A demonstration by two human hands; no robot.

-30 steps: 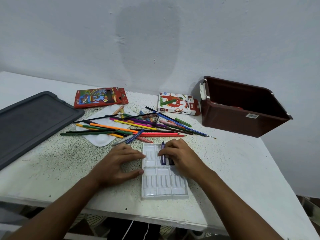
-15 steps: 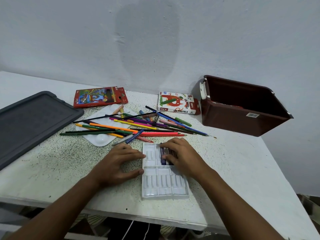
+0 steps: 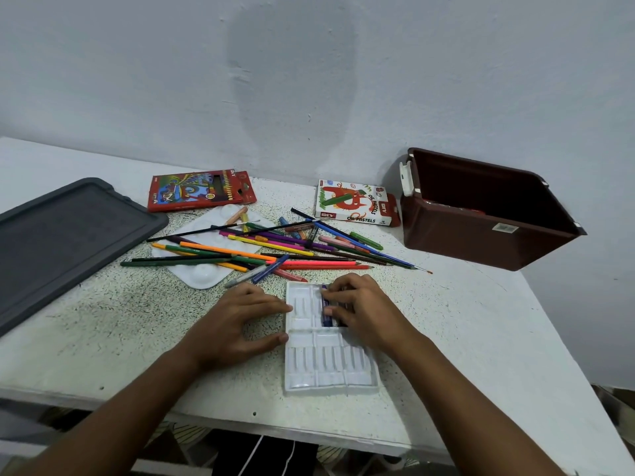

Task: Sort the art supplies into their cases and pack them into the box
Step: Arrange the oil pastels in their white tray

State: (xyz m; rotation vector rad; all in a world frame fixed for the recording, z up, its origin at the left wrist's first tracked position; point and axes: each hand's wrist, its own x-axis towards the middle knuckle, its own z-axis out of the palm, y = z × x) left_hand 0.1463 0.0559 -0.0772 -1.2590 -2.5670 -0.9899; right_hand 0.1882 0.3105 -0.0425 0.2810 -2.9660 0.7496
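Observation:
A white ribbed pastel tray (image 3: 330,369) lies on the table near the front edge. A dark blue pastel (image 3: 324,312) and others beside it sit in its upper right slots. My right hand (image 3: 367,307) lies over those pastels, fingers pressing on them and hiding most of them. My left hand (image 3: 233,324) rests flat on the table, with fingertips and thumb touching the tray's left edge. Behind the tray, loose coloured pencils (image 3: 240,252), pastels and brushes lie in a heap. The brown box (image 3: 481,235) stands open at the back right.
A red pencil case (image 3: 201,190) and an oil pastels carton (image 3: 354,202) lie by the wall. A white paint palette (image 3: 206,274) sits under the pencil heap. A grey lid (image 3: 62,242) covers the left of the table. The table edge is close below the tray.
My right hand has shifted slightly over the pastels in the tray, from holding the blue one upright in its slot to pressing across them. The left hand has stayed put.

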